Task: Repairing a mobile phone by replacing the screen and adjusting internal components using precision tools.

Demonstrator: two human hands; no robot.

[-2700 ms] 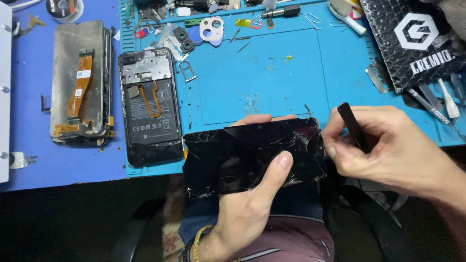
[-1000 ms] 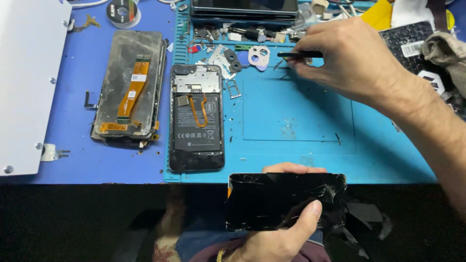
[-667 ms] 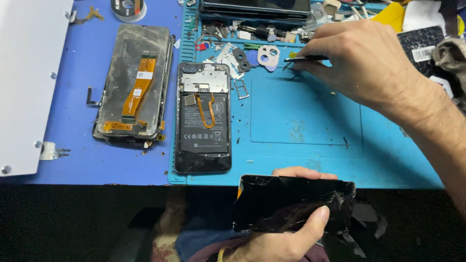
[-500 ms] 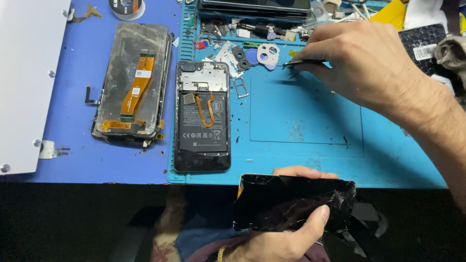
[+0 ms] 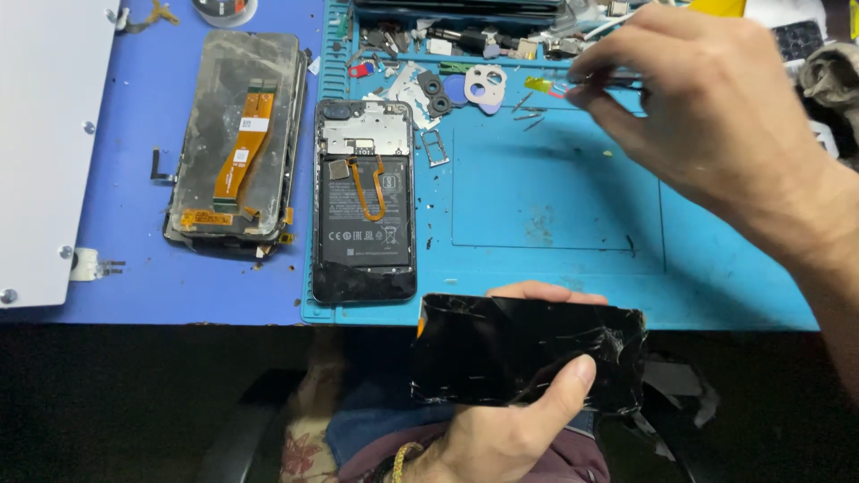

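Note:
My left hand (image 5: 514, 420) grips a cracked black phone screen (image 5: 501, 349), held flat just below the near edge of the blue work mat (image 5: 555, 197). My right hand (image 5: 716, 107) reaches over the far side of the mat, its fingers pinched on a thin dark tool (image 5: 608, 80) above the small parts there. An opened phone body (image 5: 365, 201) with its battery and an orange flex cable showing lies on the left of the mat. A second display panel (image 5: 237, 143) with an orange flex lies face down further left.
Screws, camera rings and a pale camera bezel (image 5: 485, 85) are scattered along the mat's far edge. A white panel (image 5: 40, 134) lies at the far left, a black patterned bag (image 5: 796, 40) at the far right. My lap is below the table edge.
My right hand went from the screen's right edge out to the far side of the mat with the tool. My left hand kept hold of the cracked screen.

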